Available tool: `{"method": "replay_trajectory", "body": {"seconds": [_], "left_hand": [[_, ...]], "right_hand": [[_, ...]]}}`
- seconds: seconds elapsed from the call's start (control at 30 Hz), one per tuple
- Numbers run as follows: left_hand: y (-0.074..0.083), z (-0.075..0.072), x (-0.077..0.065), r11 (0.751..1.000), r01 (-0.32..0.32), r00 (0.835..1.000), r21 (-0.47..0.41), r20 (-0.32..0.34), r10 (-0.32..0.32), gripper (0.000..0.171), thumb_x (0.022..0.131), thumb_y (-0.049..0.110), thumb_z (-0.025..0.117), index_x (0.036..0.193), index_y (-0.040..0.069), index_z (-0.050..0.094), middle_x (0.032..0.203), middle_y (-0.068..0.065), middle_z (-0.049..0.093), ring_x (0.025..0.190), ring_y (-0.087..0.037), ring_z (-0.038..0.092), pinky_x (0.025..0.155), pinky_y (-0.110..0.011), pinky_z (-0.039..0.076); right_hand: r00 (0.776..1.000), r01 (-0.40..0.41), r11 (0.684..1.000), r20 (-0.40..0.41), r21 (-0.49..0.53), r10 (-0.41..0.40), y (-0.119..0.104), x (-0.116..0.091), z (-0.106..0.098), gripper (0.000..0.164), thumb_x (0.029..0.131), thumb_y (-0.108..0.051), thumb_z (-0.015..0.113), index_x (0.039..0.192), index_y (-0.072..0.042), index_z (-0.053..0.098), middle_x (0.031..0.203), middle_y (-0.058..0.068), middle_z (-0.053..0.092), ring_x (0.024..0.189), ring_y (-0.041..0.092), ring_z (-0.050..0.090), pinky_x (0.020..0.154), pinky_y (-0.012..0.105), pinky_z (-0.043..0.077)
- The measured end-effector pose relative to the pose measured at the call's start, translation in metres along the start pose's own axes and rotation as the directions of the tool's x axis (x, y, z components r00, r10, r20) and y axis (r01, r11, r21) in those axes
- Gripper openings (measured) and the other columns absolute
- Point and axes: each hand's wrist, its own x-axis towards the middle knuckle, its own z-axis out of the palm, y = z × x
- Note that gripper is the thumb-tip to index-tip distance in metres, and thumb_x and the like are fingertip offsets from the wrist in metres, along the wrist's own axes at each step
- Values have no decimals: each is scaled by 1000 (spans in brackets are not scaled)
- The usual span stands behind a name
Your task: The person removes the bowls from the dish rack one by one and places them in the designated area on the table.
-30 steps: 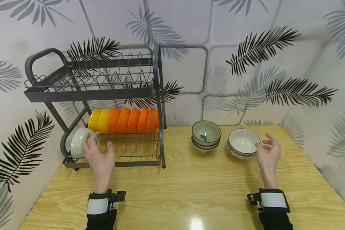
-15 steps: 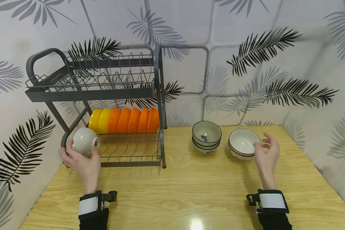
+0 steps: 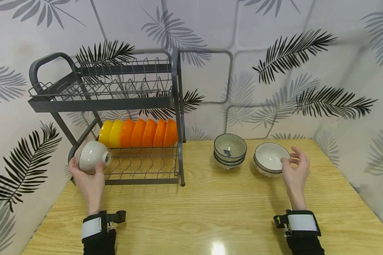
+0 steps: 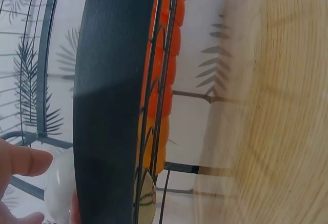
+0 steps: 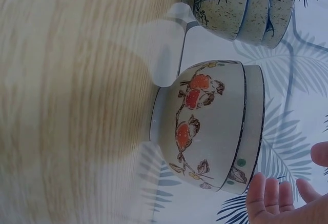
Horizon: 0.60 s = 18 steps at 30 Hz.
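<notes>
In the head view, my left hand (image 3: 89, 182) holds a white bowl (image 3: 92, 157), fingers at its left side and thumb at its front. This bowl lies tipped on its side, foot to the right, at the left end of the dish rack's (image 3: 140, 181) lower tier. The rack's dark bar hides part of the bowl (image 4: 60, 188) in the left wrist view. My right hand (image 3: 296, 175) is at the right rim of two stacked white bowls (image 3: 271, 157), fingers loosely bent, gripping nothing. Red birds on a branch decorate these bowls (image 5: 205, 126) in the right wrist view.
Yellow bowls (image 3: 111, 134) and several orange bowls (image 3: 150, 132) stand on edge in a row at the lower tier's back. A speckled grey bowl stack (image 3: 229, 150) with a blue fish stands on the wooden table (image 3: 198, 212). The wire upper tier (image 3: 105, 102) overhangs the lower one.
My left hand has moved left and around the white bowl, taking hold of it. The bowl has turned slightly, its foot now facing more toward the front. My right hand has barely moved.
</notes>
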Motion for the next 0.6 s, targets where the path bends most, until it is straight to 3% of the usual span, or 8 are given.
{"method": "replay_trajectory", "body": {"seconds": [0.2,0.43,0.53,0.6], "left_hand": [[-5,-3,5,998,33,999,46,35,-34,67,96,11,58,154,2,26,160,-23,30,149,-39,28,124,-56,21],[-10,-3,10,997,24,1000,76,9,-25,59,99,13,56,152,-2,35,158,-24,34,148,-40,31,125,-54,24],[-12,-3,13,995,4,1000,103,-22,-1,52,99,14,57,146,-5,43,148,-27,45,133,-33,44,113,-40,36],[-14,-4,14,992,-12,999,127,-43,17,47,99,14,59,139,-8,50,136,-27,54,114,-22,49,97,-28,37]], "right_hand": [[1000,0,1000,2,3,0,0,0,0,50,91,-3,55,141,-3,53,116,1,47,91,-1,43,78,20,38],[1000,-6,1000,3,-27,6,0,0,-2,48,93,-5,55,142,-3,53,111,-10,42,91,-2,42,77,18,39],[1000,-6,1000,7,-25,6,0,0,-3,48,94,-6,55,141,-3,54,110,-10,42,91,-2,42,77,18,39],[1000,-9,1000,10,-26,9,0,0,-3,48,94,-6,55,142,-4,54,110,-11,41,91,-2,43,77,18,39]]}}
